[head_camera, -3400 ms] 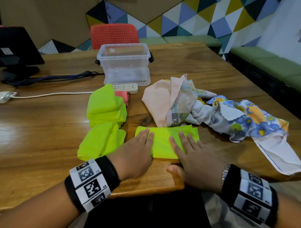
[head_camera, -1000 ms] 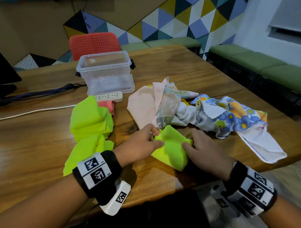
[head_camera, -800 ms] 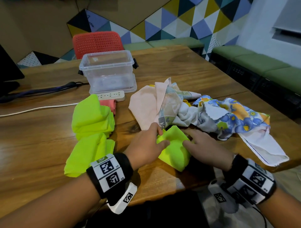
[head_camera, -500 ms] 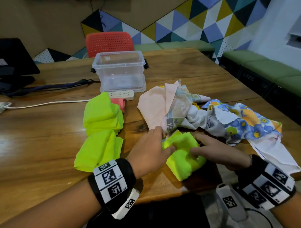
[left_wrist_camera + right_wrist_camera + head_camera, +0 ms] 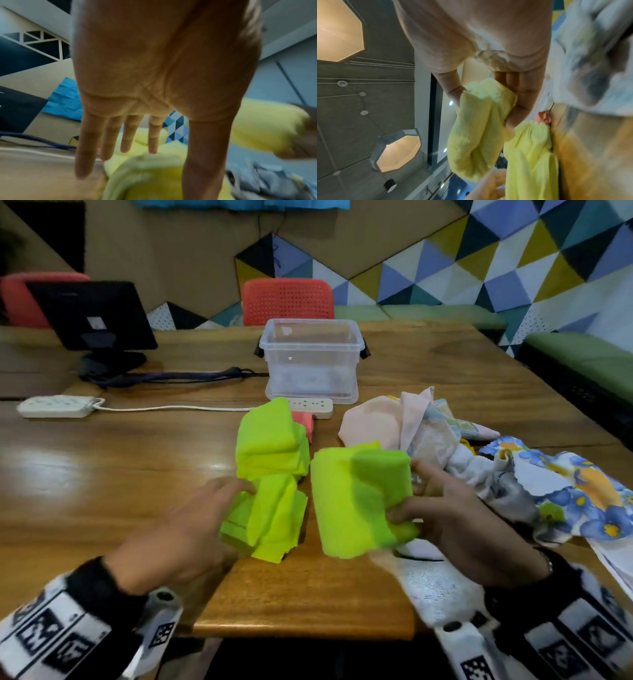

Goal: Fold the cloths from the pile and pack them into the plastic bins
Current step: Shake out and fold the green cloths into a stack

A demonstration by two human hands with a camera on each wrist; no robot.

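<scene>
A person's right hand point(image 5: 455, 518) grips a folded lime-green fleecy cloth point(image 5: 359, 501), thumb on the near face and fingers behind, lifted just above the near edge of a glossy wooden table point(image 5: 102, 474). The cloth forms a thick, soft-edged oblong whose long axis runs from the near edge toward the far edge; its free end points left, away from the palm. The right wrist view shows its nap as fuzzy and its layers bunched between thumb and fingers point(image 5: 522, 94).

The left hand point(image 5: 191, 529) is released, fingers straight and spread, held over the left side of a flatter folded lime-green cloth point(image 5: 270, 518) lying near the table's near edge. Whether it touches that cloth is unclear. Beyond that lies another folded lime-green cloth stack point(image 5: 270, 440), with a small coral-pink folded cloth point(image 5: 305, 422) at its far right corner.

To the right sits a loose heap of thin peach, checked and blue-flowered cloths point(image 5: 479, 460), reaching the table's right edge. A clear rectangular plastic bin point(image 5: 308, 357) with black side clips stands toward the far edge, a white power strip point(image 5: 315, 407) just in front.
</scene>
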